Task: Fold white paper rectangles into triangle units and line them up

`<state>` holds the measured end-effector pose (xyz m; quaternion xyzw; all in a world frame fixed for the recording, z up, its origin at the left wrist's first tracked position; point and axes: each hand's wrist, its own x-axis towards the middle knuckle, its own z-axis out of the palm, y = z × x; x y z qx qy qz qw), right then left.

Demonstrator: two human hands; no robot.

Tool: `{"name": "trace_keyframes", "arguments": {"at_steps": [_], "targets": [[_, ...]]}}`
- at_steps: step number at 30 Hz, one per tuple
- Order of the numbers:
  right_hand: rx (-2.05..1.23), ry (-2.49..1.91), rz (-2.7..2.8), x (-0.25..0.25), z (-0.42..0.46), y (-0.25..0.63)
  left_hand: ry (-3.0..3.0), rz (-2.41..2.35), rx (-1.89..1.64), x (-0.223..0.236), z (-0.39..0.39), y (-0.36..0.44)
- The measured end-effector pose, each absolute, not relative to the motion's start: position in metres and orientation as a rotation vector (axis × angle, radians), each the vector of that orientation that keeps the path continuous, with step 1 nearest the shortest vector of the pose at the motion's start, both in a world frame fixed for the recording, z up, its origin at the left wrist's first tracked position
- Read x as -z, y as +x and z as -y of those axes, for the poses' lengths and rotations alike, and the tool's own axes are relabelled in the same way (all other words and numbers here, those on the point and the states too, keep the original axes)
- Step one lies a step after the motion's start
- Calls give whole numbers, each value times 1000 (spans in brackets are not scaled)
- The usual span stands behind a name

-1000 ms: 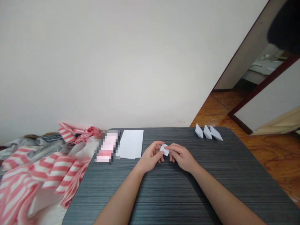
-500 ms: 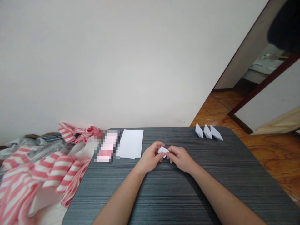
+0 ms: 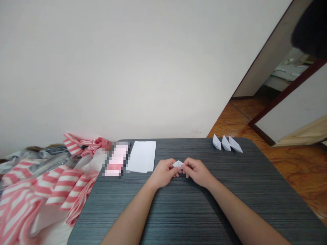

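Hands meet at mid-table (image 3: 178, 211): left hand (image 3: 163, 173) and right hand (image 3: 196, 172) both pinch a small folded white paper piece (image 3: 178, 164), apparently just above the surface. 3 folded paper pieces (image 3: 226, 143) stand well apart, far right; white sheets (image 3: 142, 156) lie left.

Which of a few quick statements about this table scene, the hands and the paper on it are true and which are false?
1. Both hands pinch one small folded paper piece between them. True: the left hand and the right hand meet on it.
2. Five folded pieces stand at the far right of the table. False: three folded pieces stand there in a row.
3. Flat white sheets lie on the table, to the left of the hands. True.
4. The striped cloth is blue and white. False: the striped cloth is pink and white, and it lies off the table's left edge.
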<state>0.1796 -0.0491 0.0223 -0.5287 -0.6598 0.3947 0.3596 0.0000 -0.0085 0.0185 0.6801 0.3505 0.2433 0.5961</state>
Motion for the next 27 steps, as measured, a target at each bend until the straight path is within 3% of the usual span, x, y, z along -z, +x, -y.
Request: {"name": "trace_keyframes", "arguments": {"at_steps": [27], "targets": [[-775,-1348,1860,-32,48,179,1793,-839,-481,-32,13,4]]}}
